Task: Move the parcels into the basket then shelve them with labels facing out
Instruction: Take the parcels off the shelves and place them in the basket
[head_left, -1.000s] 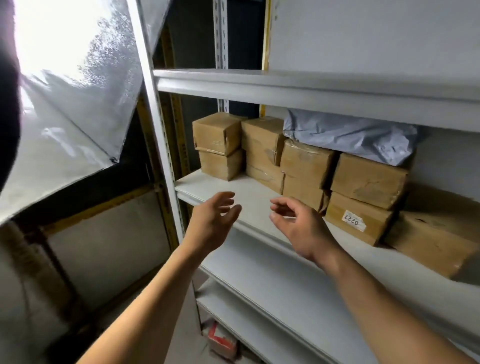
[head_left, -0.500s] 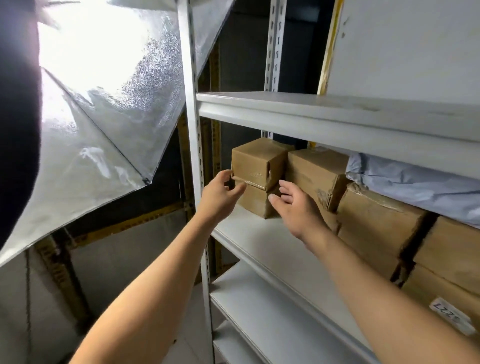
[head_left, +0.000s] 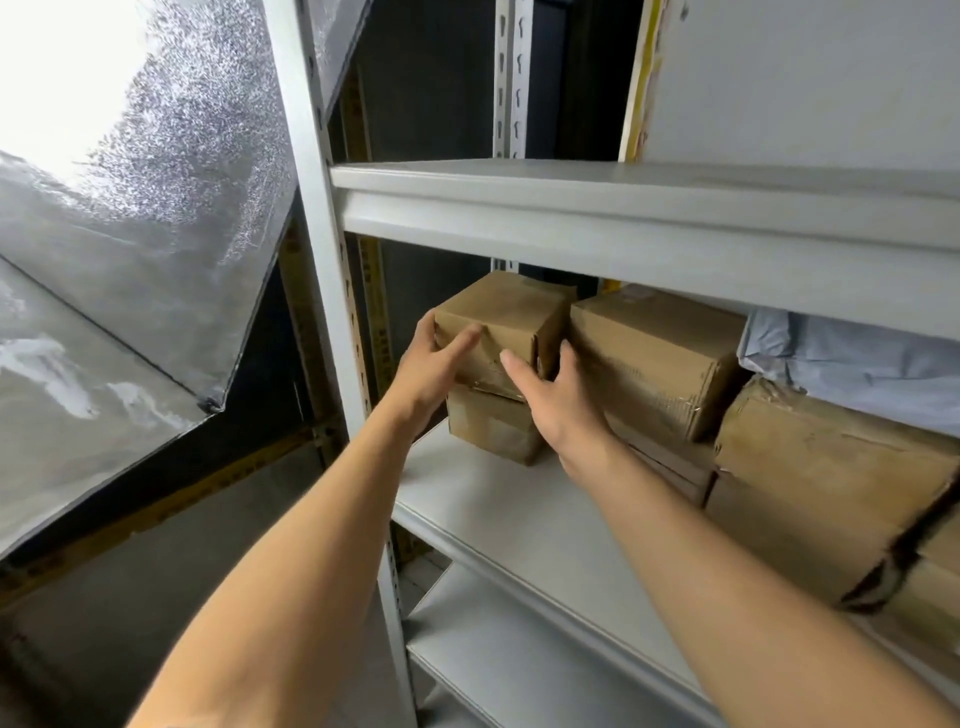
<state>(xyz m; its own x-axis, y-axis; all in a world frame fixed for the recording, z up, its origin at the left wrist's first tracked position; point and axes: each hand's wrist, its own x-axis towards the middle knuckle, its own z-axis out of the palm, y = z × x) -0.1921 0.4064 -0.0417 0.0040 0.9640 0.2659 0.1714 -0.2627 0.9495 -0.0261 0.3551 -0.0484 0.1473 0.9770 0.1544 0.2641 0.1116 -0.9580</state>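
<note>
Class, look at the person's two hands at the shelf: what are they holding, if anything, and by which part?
Both hold the top left box: the left hand grips its left side, the right hand its right front corner.

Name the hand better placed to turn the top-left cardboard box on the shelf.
Probably left. The left hand wraps the small brown cardboard box's open outer side. The right hand is squeezed against the neighbouring larger cardboard box.
</note>
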